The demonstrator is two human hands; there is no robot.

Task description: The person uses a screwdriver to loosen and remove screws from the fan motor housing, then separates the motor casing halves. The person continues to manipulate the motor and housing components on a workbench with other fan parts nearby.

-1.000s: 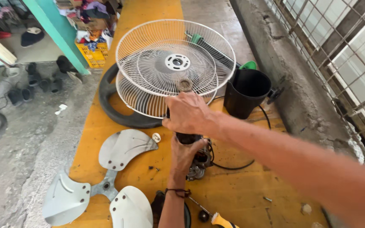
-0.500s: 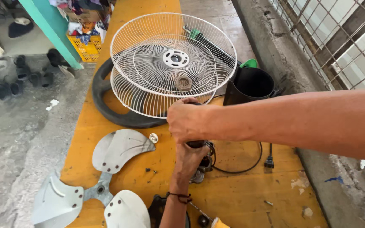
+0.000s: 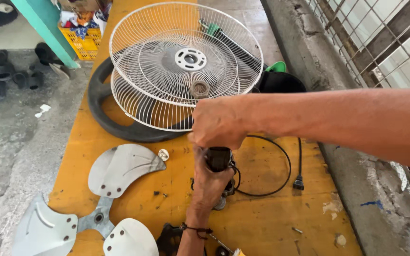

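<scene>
Yellow painted wood forms the worn tabletop (image 3: 271,223), where the left hand (image 3: 209,182) wraps a dark cylindrical motor part (image 3: 219,159) at centre, grip clenched. Right hand (image 3: 219,123) closes over its top; domed white wire fan guards (image 3: 186,61) lie beyond, dull metal blades (image 3: 115,170) near left.

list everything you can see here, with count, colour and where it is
fan guard: two halves stacked, white wire, far end of the table
tyre-like ring: one, black, under the guards
fan blade: one, three-bladed, grey metal, near left of the table
small cap: one, white, beside the blade
fan motor: one, black, table centre
power cord: one, black, right of the motor
bucket: one, black, behind the forearm
table: one, orange
crate: one, yellow, floor top left
left hand: grips the motor from below
right hand: closed on the motor's top
</scene>
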